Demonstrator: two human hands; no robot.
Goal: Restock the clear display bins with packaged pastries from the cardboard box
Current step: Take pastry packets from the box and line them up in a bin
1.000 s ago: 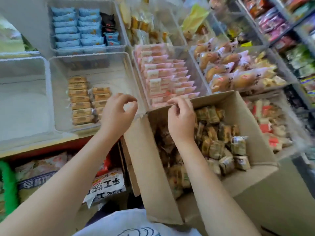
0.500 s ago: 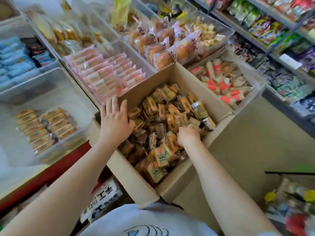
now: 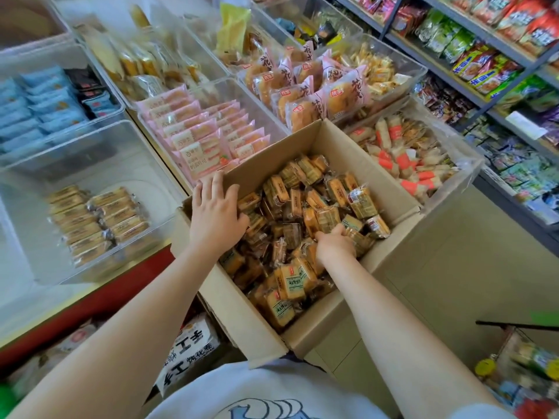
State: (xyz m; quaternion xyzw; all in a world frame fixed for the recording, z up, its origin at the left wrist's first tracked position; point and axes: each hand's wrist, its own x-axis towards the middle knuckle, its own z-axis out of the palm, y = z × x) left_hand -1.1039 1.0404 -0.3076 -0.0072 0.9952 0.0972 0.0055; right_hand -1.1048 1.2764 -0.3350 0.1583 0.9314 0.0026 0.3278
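Note:
An open cardboard box (image 3: pixel 357 300) is packed with brown packaged pastries (image 3: pixel 290 282) in clear wrappers. My left hand (image 3: pixel 216 214) rests on the box's left rim, its fingers straight and lying over the edge. My right hand (image 3: pixel 334 244) is down inside the box, fingers curled round a packaged pastry (image 3: pixel 328 219) in the pile. To the left stands a clear display bin (image 3: pixel 90 152). It holds two short rows of the same brown pastries (image 3: pixel 96 219), and most of its floor is bare.
Clear bins behind the box hold pink-wrapped cakes (image 3: pixel 205 134), round buns (image 3: pixel 305 86) and orange-and-white snacks (image 3: pixel 405 158). Blue packets (image 3: pixel 39 107) fill a bin at far left. Snack shelves (image 3: pixel 496 65) line the right side. Bagged goods (image 3: pixel 187 352) sit under the counter.
My hands left the box flap. The right hand went down into the pastries and closed on one; the left hand settled on the box's left rim. The view swung right.

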